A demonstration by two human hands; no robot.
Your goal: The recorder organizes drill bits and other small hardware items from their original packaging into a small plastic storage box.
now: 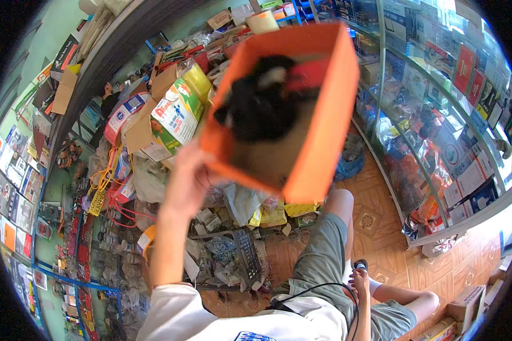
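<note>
My left hand (192, 174) grips the near left corner of an open orange box (311, 170), lifted before me over a heap of goods. The box is tilted so that its inside faces me, and motion blurs it. Inside lie a dark bundle (264, 106), too blurred to name, and a red item (309, 74). My right hand (358, 281) is low by my crossed legs, beside a dark shoe (360, 265). Its fingers are bent, and whether they hold anything is unclear. A black cable (320, 286) runs across my lap close to that hand.
A printed carton (177, 115) and plastic bags sit in the heap. A dark plastic basket (247, 255) of small packs is on the tiled floor (375, 217). The glass display case (431, 140) stands at right, crowded shelves (77, 255) at left, cardboard boxes (467, 300) at lower right.
</note>
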